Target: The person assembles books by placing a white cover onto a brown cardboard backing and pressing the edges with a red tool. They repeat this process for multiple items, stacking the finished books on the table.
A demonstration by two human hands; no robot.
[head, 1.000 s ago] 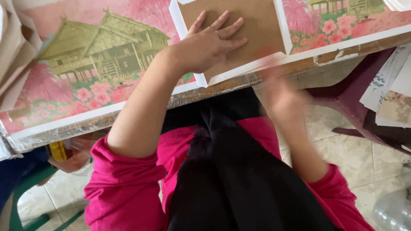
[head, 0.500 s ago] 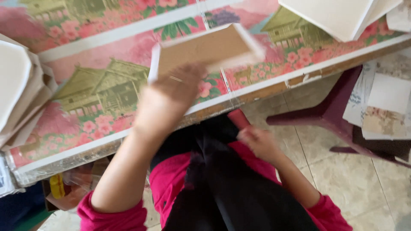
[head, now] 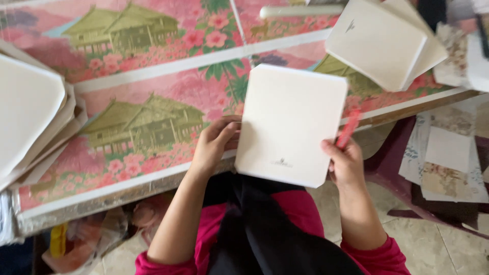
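Flipped white-side up, card (head: 290, 125) now sits between both hands (head: 211, 145).

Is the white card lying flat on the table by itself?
No, the white card is held up at its two sides by the left hand and the right hand.

At frame centre, the left hand (head: 214, 145) and right hand (head: 344, 163) are gripping a cream card panel (head: 290, 125) by its edges; the right is also pinching a red pen (head: 349, 130) above the pink house-patterned tablecloth (head: 153, 102).
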